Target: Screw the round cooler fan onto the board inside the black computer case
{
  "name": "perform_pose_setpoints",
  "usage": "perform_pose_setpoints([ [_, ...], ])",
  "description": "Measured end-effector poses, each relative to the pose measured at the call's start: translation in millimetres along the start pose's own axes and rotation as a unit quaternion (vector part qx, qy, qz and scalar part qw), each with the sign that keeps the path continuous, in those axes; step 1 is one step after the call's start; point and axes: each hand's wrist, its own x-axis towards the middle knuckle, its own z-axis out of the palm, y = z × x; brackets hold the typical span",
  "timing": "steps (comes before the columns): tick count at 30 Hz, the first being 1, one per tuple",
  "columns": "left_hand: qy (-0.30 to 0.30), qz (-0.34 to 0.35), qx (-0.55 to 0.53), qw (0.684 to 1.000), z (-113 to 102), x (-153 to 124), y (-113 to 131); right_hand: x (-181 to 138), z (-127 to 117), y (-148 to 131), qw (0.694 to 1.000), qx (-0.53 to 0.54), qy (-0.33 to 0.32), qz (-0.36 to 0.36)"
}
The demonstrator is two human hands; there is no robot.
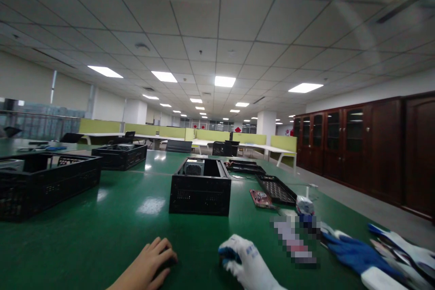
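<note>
Your left hand (149,263) is bare and lies palm-down on the green table (102,231), fingers loosely curled, holding nothing. Your right hand (246,260) wears a white glove with blue fingertips; it rests on the table just to the right of the left one, fingers bent under. It seems to hold nothing, though the curled fingers hide the palm, so that cannot be told for sure.

The open black case (200,188) stands ahead of both hands, well apart from them and roughly between them, its perforated end facing you. To the right of your gloved hand, spare gloves (360,256) lie in a heap on the table, near but not touching it. A red card (261,199) lies beside a black tray (276,189), right of the case. Black crates (44,183) sit far left.
</note>
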Motion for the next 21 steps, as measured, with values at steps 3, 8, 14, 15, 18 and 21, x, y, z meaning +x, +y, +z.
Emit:
perform_pose_setpoints([
  [3, 0.011, -0.008, -0.009, 1.0, -0.1, -1.3, 2.4, -3.7, 6.3, 11.4, 0.997, -0.025, -0.067, 0.012],
  [8, 0.012, -0.003, -0.005, 1.0, -1.5, -0.6, 2.2, -5.0, 9.9, 25.9, 0.998, -0.037, -0.05, 0.007],
  [14, -0.009, 0.011, 0.009, 1.0, -1.3, 2.0, -0.9, 1.2, 6.0, 17.3, 1.0, 0.008, 0.004, 0.029],
  [15, -0.002, 0.01, 0.008, 1.0, -0.8, 1.8, -1.0, 2.4, 5.0, 16.7, 0.999, 0.019, 0.008, 0.033],
  [18, 0.005, 0.009, 0.006, 1.0, 0.4, 0.8, -0.5, 5.0, 1.4, 20.3, 0.998, 0.031, 0.044, 0.038],
  [21, -0.003, 0.002, 0.004, 1.0, 0.6, 0.2, 0.0, 6.1, -2.1, 26.1, 0.997, 0.01, 0.078, 0.008],
])
